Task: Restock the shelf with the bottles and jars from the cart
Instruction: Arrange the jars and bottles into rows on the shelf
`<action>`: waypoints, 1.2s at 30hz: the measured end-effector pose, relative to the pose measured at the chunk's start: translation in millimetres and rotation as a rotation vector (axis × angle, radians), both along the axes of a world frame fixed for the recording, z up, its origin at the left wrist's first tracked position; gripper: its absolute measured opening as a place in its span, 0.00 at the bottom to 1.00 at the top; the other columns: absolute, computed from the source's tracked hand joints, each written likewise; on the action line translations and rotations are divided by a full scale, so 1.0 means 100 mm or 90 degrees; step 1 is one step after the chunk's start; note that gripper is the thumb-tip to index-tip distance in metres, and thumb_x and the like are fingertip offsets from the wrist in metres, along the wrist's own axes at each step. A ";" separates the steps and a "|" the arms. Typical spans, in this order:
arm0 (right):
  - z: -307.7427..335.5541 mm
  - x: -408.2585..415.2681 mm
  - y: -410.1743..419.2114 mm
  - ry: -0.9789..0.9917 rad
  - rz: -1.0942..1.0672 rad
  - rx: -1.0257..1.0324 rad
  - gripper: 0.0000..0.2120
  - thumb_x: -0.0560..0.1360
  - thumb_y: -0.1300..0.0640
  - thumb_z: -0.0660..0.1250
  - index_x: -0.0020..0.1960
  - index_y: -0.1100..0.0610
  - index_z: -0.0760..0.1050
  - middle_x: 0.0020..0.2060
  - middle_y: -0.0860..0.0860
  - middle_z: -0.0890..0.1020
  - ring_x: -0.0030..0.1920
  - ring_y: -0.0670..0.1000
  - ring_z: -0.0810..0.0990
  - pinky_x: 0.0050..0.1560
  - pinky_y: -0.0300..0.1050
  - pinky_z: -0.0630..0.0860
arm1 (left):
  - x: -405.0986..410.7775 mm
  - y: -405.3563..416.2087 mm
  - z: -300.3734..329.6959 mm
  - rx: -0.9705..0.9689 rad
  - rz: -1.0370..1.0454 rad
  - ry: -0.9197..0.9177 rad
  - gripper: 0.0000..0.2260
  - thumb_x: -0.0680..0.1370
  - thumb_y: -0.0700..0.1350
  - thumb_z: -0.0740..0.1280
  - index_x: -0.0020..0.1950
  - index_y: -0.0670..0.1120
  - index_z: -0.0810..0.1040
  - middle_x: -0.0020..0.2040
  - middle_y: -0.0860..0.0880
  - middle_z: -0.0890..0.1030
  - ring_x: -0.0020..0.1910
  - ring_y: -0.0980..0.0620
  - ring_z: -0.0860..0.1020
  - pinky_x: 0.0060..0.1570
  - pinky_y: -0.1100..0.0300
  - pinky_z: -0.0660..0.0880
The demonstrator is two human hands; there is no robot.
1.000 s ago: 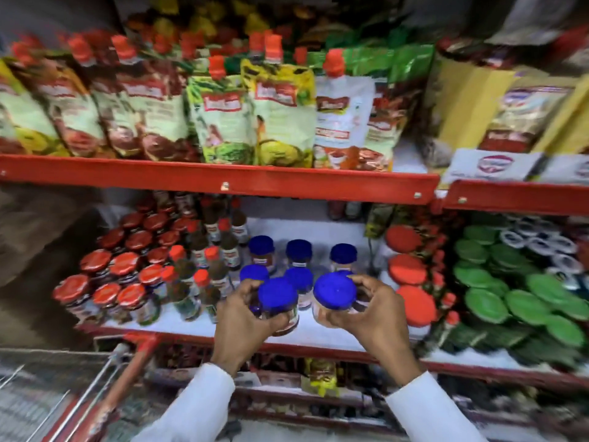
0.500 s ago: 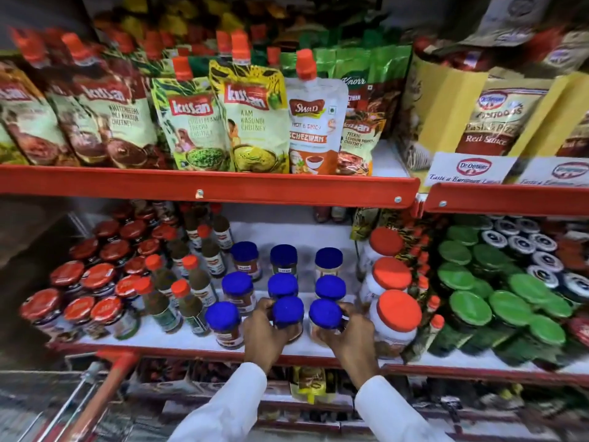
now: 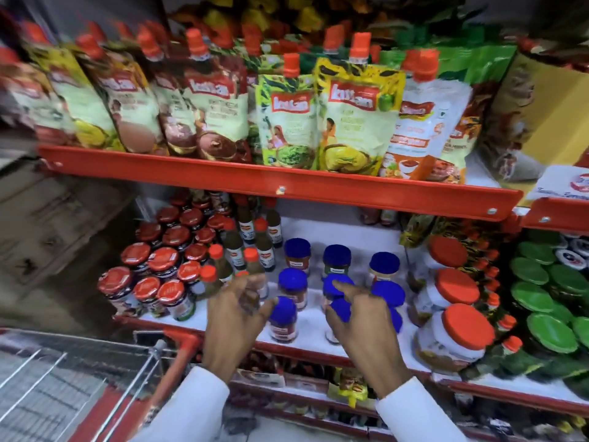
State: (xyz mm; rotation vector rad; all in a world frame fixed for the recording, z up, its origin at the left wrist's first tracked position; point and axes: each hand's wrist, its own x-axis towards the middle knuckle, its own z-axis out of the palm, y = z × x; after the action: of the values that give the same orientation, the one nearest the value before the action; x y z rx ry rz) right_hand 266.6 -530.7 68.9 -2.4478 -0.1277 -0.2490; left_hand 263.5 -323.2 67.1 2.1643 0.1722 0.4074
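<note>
**Inspector:** Standing on the middle shelf [image 3: 318, 333], the blue-lidded jars [image 3: 337, 256] form three short files; the front-left jar [image 3: 283, 319] sits at the shelf's edge.

**Clerk:** And the hands?

**Inspector:** Left hand [image 3: 234, 320] is raised just beside that front-left jar, fingers spread, grip wide and holding nothing. Right hand [image 3: 363, 330] is in front of the middle and right files, forefinger extended onto a blue lid, grip likewise loose (the frame is blurred, so contact beyond that fingertip cannot be confirmed).

**Clerk:** Surroundings?

**Inspector:** Red-lidded jars [image 3: 163, 260] and small orange-capped bottles [image 3: 251, 266] to the left; large orange-lidded jars [image 3: 467, 327] and green lids [image 3: 551, 336] to the right. Spouted pouches [image 3: 353, 116] line the shelf above. Cart [image 3: 79, 378] at lower left.
</note>
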 end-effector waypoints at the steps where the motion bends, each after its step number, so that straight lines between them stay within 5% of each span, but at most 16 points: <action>1: 0.03 0.04 0.16 0.002 0.014 0.011 0.17 0.73 0.55 0.70 0.62 0.51 0.77 0.42 0.50 0.82 0.41 0.50 0.79 0.41 0.43 0.75 | 0.00 0.19 0.02 0.016 0.024 -0.016 0.15 0.68 0.41 0.77 0.52 0.52 0.82 0.39 0.55 0.83 0.36 0.57 0.81 0.40 0.56 0.81; 5: 0.12 0.25 0.80 0.004 0.083 0.030 0.05 0.73 0.56 0.68 0.49 0.53 0.79 0.33 0.48 0.80 0.37 0.52 0.80 0.40 0.48 0.79 | 0.10 0.77 0.05 0.022 0.103 -0.038 0.15 0.67 0.38 0.75 0.47 0.55 0.81 0.39 0.53 0.82 0.36 0.54 0.79 0.41 0.57 0.78; 12: -0.05 0.59 1.67 0.015 0.083 -0.101 0.14 0.74 0.44 0.68 0.43 0.55 0.76 0.37 0.56 0.82 0.40 0.59 0.81 0.36 0.50 0.78 | 0.45 1.16 -0.09 0.125 0.067 -0.004 0.15 0.66 0.38 0.74 0.53 0.47 0.82 0.51 0.48 0.74 0.44 0.54 0.71 0.46 0.63 0.66; 17: -0.08 0.68 1.83 0.055 0.027 -0.105 0.15 0.70 0.48 0.74 0.39 0.58 0.75 0.36 0.57 0.82 0.38 0.60 0.81 0.35 0.50 0.78 | 0.54 1.30 -0.14 0.082 0.005 0.021 0.11 0.66 0.38 0.75 0.45 0.50 0.81 0.42 0.51 0.81 0.40 0.53 0.78 0.40 0.62 0.72; 20: -0.06 0.70 1.84 0.099 0.029 -0.054 0.08 0.68 0.56 0.74 0.36 0.56 0.76 0.33 0.55 0.81 0.34 0.56 0.81 0.36 0.52 0.82 | 0.60 1.39 -0.09 0.052 -0.017 0.064 0.14 0.65 0.34 0.74 0.47 0.48 0.84 0.42 0.53 0.83 0.40 0.54 0.81 0.45 0.63 0.77; 23: -0.10 0.69 1.83 0.113 0.050 -0.021 0.07 0.66 0.65 0.71 0.39 0.54 0.79 0.36 0.52 0.84 0.36 0.52 0.82 0.40 0.52 0.84 | 0.66 1.48 -0.08 0.052 -0.062 0.091 0.17 0.64 0.32 0.74 0.49 0.48 0.84 0.45 0.51 0.85 0.41 0.56 0.81 0.48 0.64 0.79; 28: -0.14 0.63 1.79 0.148 0.063 0.057 0.18 0.67 0.67 0.71 0.54 0.52 0.82 0.48 0.49 0.86 0.44 0.48 0.82 0.52 0.46 0.82 | 0.63 1.59 -0.05 0.017 -0.111 0.099 0.18 0.66 0.30 0.73 0.52 0.46 0.83 0.45 0.53 0.83 0.42 0.64 0.78 0.40 0.83 0.70; 31: -0.17 0.60 1.79 0.155 0.030 0.086 0.19 0.66 0.60 0.77 0.56 0.50 0.80 0.48 0.46 0.84 0.45 0.46 0.81 0.52 0.44 0.81 | 0.61 1.61 -0.07 -0.025 -0.091 0.082 0.18 0.66 0.32 0.74 0.53 0.46 0.82 0.45 0.54 0.83 0.43 0.67 0.77 0.40 0.78 0.73; 36: -0.23 0.56 1.90 0.112 -0.008 0.120 0.13 0.64 0.56 0.81 0.45 0.52 0.81 0.39 0.45 0.83 0.41 0.43 0.81 0.39 0.32 0.76 | 0.53 1.53 -0.22 -0.017 -0.032 0.072 0.15 0.64 0.41 0.80 0.47 0.47 0.81 0.39 0.53 0.82 0.36 0.55 0.81 0.41 0.56 0.80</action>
State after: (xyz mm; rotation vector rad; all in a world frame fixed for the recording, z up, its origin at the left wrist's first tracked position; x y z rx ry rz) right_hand 323.0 -341.1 45.6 -2.2706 -0.0117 -0.0479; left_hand 316.3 -170.0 44.7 2.1612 0.1845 0.2535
